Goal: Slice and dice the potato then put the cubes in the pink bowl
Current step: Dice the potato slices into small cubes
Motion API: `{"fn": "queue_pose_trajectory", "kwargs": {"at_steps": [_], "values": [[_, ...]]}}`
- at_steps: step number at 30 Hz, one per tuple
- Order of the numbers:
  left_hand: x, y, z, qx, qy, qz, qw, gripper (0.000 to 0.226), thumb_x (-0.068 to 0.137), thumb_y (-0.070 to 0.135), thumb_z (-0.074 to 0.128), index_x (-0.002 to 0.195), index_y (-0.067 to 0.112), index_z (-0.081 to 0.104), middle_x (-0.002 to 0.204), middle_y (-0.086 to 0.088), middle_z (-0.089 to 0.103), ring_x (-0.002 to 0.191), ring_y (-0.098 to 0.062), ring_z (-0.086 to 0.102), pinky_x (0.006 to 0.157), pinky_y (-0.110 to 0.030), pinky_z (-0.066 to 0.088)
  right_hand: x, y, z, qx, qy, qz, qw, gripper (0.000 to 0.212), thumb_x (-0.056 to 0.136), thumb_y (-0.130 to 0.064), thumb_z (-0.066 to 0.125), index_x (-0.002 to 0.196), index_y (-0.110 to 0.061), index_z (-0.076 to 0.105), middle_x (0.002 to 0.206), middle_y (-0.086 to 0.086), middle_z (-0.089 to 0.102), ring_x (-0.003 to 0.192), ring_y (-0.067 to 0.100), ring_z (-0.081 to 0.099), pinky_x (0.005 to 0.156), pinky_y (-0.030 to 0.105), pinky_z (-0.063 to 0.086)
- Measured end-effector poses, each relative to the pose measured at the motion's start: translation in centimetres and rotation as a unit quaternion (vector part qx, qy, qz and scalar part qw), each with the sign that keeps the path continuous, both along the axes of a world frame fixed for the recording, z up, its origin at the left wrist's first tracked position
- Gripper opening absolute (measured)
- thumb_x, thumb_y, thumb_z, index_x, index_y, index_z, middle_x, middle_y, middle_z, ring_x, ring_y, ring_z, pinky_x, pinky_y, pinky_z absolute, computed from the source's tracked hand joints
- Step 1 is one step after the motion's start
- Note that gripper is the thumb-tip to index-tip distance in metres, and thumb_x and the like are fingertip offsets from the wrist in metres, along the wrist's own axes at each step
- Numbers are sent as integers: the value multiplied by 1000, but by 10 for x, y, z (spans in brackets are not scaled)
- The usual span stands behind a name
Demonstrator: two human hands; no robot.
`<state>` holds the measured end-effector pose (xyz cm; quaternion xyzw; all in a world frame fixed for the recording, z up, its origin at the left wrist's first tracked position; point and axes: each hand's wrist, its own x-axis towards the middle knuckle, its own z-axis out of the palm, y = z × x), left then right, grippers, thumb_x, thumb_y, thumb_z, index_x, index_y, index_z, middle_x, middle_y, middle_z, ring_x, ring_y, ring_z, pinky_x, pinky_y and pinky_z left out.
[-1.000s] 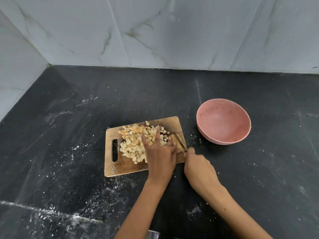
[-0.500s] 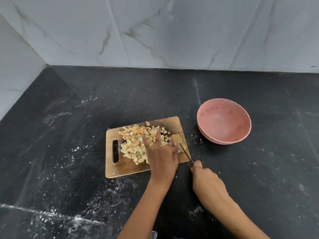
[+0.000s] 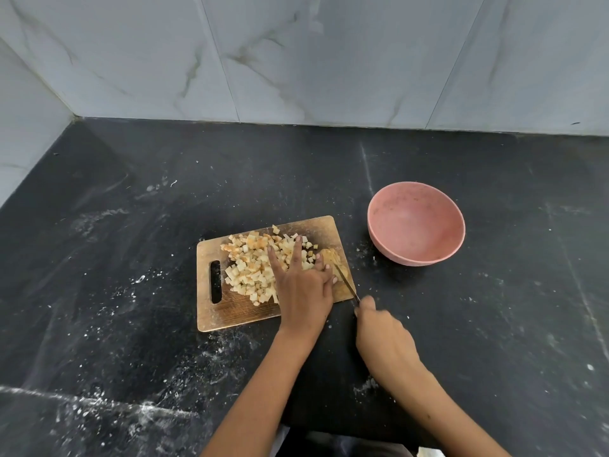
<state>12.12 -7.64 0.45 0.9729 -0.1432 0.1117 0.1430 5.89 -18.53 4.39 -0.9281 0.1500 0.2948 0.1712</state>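
Black tabletop below marble tiles. On the board, my left hand lies flat, fingers spread over the cubes, steadying the last potato piece; my right hand grips the knife handle. The bowl holds nothing yet. I judge short strokes best, with my fingertips kept back from the blade.

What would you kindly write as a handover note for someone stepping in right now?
Left hand rests on the cutting board, fingers pinning the last uncut potato piece.
Right hand grips the knife, blade against that piece.
Potato cubes are piled on the board; the pink bowl, to the board's right, holds none.
Left: dice the last piece, then move all cubes into the bowl.
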Motion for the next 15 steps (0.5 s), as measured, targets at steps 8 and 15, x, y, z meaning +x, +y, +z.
{"fn": "queue_pose_trajectory", "kwargs": {"at_steps": [8, 15], "values": [[0, 4, 6, 1, -28, -15, 999, 11, 71, 26, 84, 80, 23, 78, 91, 1, 75, 121, -36, 56, 114, -51, -9, -30, -18, 24, 59, -37, -5, 998, 23, 105, -32, 26, 92, -15, 34, 95, 11, 61, 91, 34, 59, 68, 35, 38], [0, 8, 4, -19, -28, -25, 999, 10, 72, 25, 83, 80, 22, 78, 89, 1, 75, 123, -32, 55, 114, -50, -9, 7, -9, 16, 61, -110, -21, 992, 24, 104, -31, 29, 94, -12, 40, 92, 13, 62, 78, 29, 57, 68, 38, 45]]}}
